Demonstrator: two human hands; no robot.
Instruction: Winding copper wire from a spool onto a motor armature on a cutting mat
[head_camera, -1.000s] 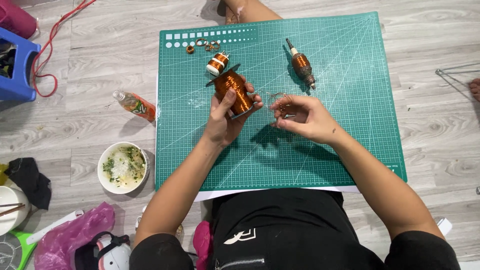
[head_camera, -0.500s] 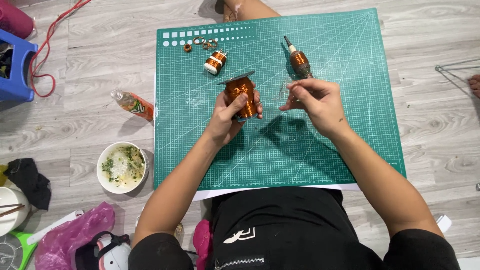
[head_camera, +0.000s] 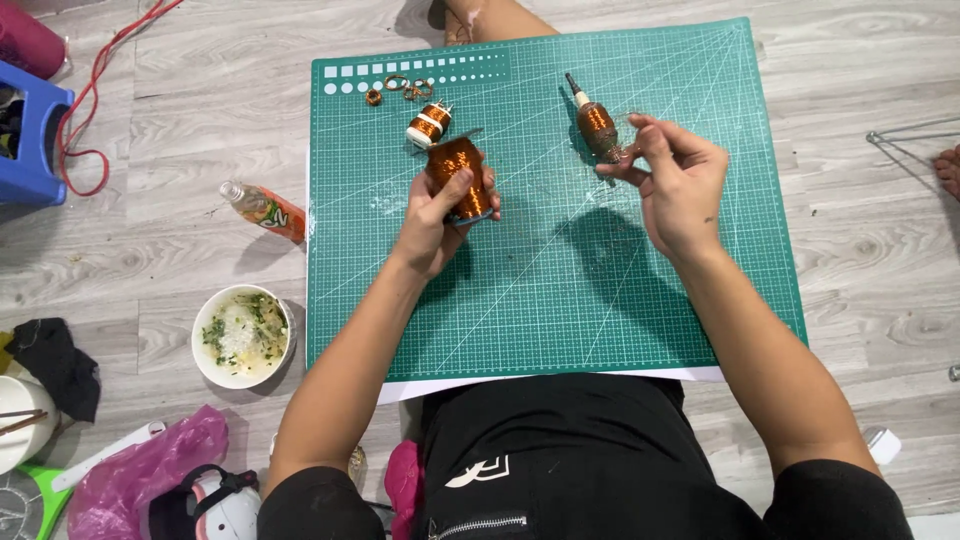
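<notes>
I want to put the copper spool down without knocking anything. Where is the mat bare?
The green cutting mat is bare across its near half, between the left hand and right hand and down to the near edge. Its far-left corner is crowded: small rings, a small coil. A wound rotor lies by the right fingers.

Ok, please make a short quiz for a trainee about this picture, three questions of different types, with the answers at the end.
1. True or false: the left hand grips a large copper wire spool.
2. Which thing lies on the floor left of the green cutting mat? A) a small bottle B) a hammer C) a book
3. Fill in: close to the right hand, a smaller wound ____ lies on the mat.

Key
1. True.
2. A, the small bottle.
3. Bobbin; the fingertips pinch something too thin to make out.
</notes>
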